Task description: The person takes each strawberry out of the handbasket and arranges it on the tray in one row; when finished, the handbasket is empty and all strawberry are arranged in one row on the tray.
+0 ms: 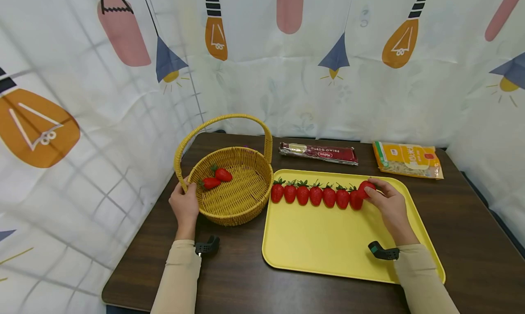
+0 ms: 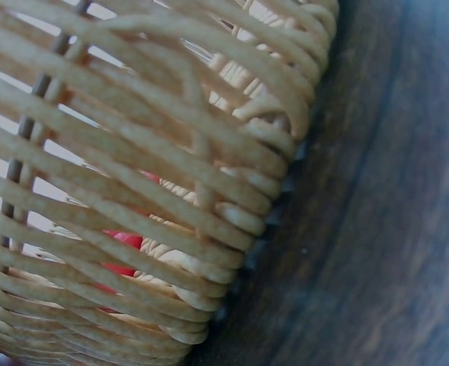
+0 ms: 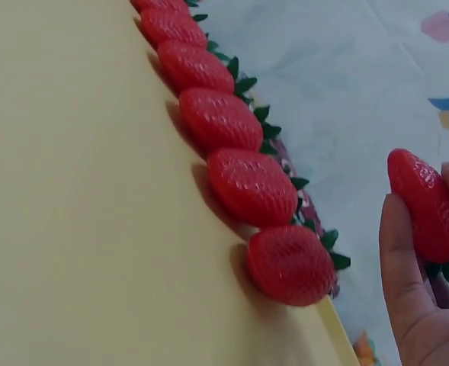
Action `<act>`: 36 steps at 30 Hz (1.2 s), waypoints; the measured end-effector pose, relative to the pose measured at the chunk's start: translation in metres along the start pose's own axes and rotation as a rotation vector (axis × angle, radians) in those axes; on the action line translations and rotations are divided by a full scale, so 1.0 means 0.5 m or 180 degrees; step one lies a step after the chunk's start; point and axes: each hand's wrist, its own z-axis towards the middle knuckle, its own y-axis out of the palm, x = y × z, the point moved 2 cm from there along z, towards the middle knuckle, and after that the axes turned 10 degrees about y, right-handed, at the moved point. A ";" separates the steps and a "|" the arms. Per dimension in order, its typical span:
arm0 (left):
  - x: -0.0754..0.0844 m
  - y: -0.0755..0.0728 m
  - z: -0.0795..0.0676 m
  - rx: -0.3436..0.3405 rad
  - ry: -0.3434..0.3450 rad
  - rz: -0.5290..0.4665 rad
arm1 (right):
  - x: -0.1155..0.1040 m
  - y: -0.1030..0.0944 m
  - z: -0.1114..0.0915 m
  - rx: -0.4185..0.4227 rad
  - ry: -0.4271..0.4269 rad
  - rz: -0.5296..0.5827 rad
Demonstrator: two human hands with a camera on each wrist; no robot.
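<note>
My right hand pinches a red strawberry between thumb and fingers above the yellow tray. In the right wrist view, the held strawberry is raised beside a row of strawberries with green leaves. That row of several strawberries runs along the tray's far side, leaves pointing away from me. My left hand grips the left side of a yellow wicker basket near the foot of its handle. Inside the basket lie two strawberries. The left wrist view shows the basket's woven wall close up.
Behind the tray lies a dark red packet with lettering. An orange and green food bag rests at the back right. The dark wooden table borders a patterned curtain at its back and left.
</note>
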 end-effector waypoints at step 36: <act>-0.001 -0.001 0.001 0.0001 -0.0027 0.0028 | 0.028 -0.092 0.014 0.0121 0.0517 -0.1783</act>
